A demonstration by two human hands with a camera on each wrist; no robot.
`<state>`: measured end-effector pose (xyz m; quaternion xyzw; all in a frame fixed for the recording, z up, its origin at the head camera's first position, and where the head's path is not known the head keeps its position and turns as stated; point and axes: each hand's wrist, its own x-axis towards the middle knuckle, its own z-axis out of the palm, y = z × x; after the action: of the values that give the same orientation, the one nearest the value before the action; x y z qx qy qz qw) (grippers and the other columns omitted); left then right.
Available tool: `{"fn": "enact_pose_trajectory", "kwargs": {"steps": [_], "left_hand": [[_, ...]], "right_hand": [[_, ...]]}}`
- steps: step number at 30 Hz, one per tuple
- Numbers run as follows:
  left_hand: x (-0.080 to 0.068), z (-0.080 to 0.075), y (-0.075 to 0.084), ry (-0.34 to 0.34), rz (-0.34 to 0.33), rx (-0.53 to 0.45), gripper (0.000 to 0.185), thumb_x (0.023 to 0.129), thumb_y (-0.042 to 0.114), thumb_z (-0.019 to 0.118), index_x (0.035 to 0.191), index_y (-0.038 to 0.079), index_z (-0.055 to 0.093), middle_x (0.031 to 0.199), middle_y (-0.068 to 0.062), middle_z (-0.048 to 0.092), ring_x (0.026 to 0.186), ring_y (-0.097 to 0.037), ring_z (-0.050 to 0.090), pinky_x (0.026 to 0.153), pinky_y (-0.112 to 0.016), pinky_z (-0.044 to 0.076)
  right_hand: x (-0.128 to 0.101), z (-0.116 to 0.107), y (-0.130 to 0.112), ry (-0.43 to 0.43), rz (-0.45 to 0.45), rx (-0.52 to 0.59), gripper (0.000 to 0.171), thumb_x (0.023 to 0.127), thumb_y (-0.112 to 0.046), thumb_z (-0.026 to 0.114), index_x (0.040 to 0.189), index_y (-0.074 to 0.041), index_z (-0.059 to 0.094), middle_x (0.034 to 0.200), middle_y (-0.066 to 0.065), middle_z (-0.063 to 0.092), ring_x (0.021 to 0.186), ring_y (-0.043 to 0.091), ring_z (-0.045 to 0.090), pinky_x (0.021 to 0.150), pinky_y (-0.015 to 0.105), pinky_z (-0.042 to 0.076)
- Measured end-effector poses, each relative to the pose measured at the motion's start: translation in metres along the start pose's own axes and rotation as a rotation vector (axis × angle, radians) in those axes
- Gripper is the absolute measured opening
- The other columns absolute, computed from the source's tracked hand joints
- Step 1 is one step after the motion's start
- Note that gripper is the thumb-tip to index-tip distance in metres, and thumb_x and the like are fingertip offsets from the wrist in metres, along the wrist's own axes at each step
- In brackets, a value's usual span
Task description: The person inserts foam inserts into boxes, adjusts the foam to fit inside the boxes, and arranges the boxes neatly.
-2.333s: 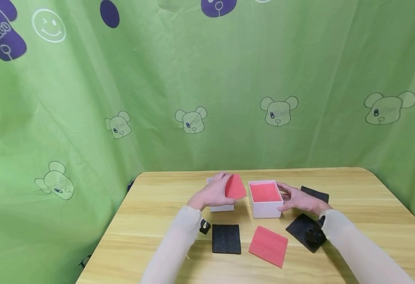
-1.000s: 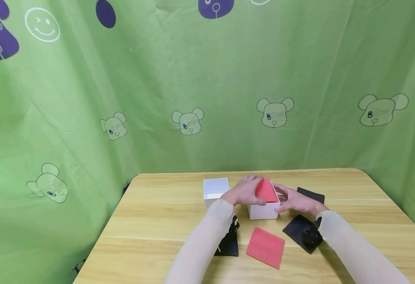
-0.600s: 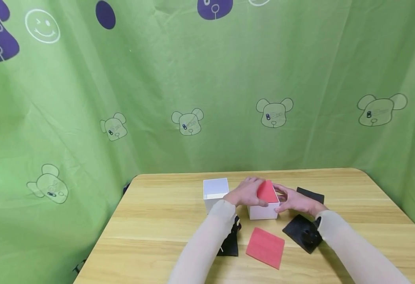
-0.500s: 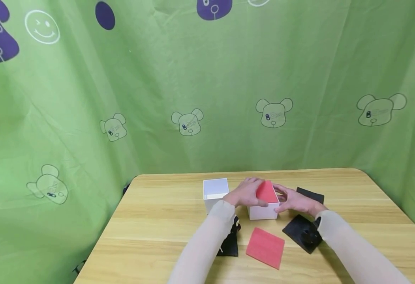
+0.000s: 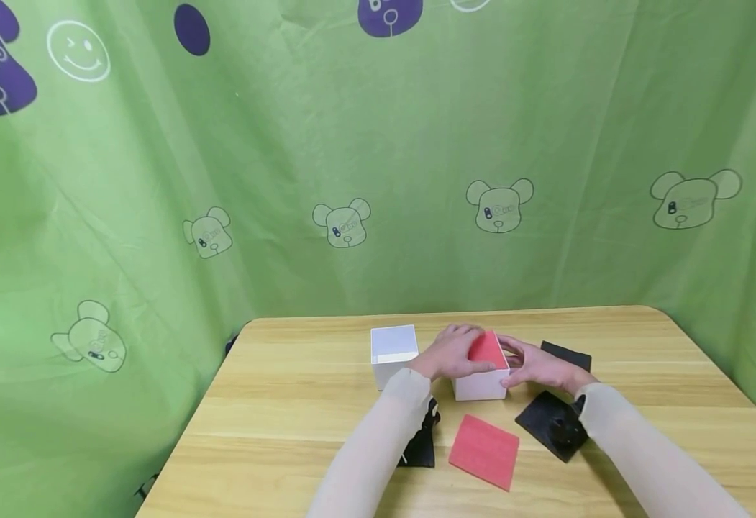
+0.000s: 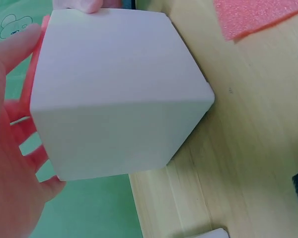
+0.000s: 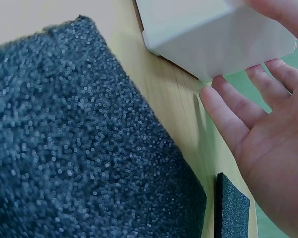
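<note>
My left hand holds a red foam sheet over the mouth of the right-hand white box, the thumb at its front edge and the fingers towards the back. In the left wrist view the sheet's red edge lies right along the rim of the box. My right hand grips the same box from its right side, thumb in front and fingers behind. The right wrist view shows those fingers against the box's wall. What lies inside the box is hidden under the sheet.
A second white box stands to the left, open at the top. In front lie a loose red foam sheet and a black one, partly hidden by my left sleeve. Two more black sheets lie near my right wrist. A green curtain hangs behind the table.
My left hand has carried the red sheet from beside the left box onto the right box's mouth, and the sheet has since sunk slightly. My right hand has kept its grip on the box.
</note>
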<state>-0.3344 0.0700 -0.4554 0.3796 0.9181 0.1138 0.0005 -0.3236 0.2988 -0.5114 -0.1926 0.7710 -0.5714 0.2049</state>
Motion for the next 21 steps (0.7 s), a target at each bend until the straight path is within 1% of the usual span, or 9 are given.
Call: {"fn": "enact_pose_trajectory", "kwargs": {"steps": [5, 10, 13, 21], "left_hand": [[-0.0004, 0.0010, 0.0000, 0.000, 0.025, 0.019, 0.068, 0.090, 0.055, 0.053, 0.144, 0.015, 0.040, 0.145, 0.003, 0.042, 0.129, -0.017, 0.036, 0.110, -0.030, 0.023], [-0.0008, 0.0016, -0.0038, 0.006, 0.031, -0.027, 0.065, 0.091, 0.054, 0.052, 0.143, 0.015, 0.042, 0.143, 0.004, 0.043, 0.128, -0.015, 0.036, 0.109, -0.028, 0.023], [-0.0005, 0.0031, -0.0057, -0.002, 0.023, -0.050, 0.064, 0.091, 0.052, 0.054, 0.143, 0.016, 0.042, 0.143, 0.005, 0.043, 0.128, -0.014, 0.036, 0.109, -0.028, 0.022], [0.0015, 0.0079, -0.0054, -0.005, 0.004, -0.049, 0.062, 0.091, 0.051, 0.055, 0.142, 0.019, 0.043, 0.143, 0.006, 0.043, 0.129, -0.016, 0.035, 0.111, -0.030, 0.020]], "right_hand": [[0.0002, 0.0011, -0.0004, 0.005, 0.004, 0.005, 0.101, 0.079, -0.009, 0.075, 0.151, -0.003, 0.005, 0.154, 0.023, 0.011, 0.137, 0.044, 0.017, 0.104, 0.045, 0.035], [0.0004, 0.0010, -0.0006, 0.005, -0.002, 0.006, 0.100, 0.079, -0.010, 0.075, 0.151, -0.003, 0.005, 0.154, 0.023, 0.010, 0.137, 0.044, 0.016, 0.105, 0.050, 0.031], [0.0005, 0.0005, 0.0008, 0.002, 0.006, -0.002, 0.101, 0.080, -0.010, 0.075, 0.151, -0.003, 0.005, 0.154, 0.023, 0.011, 0.137, 0.044, 0.016, 0.105, 0.049, 0.032], [-0.0004, 0.0003, 0.0024, 0.003, 0.014, 0.001, 0.100, 0.080, -0.010, 0.075, 0.151, -0.004, 0.005, 0.155, 0.022, 0.010, 0.138, 0.043, 0.016, 0.104, 0.045, 0.035]]}}
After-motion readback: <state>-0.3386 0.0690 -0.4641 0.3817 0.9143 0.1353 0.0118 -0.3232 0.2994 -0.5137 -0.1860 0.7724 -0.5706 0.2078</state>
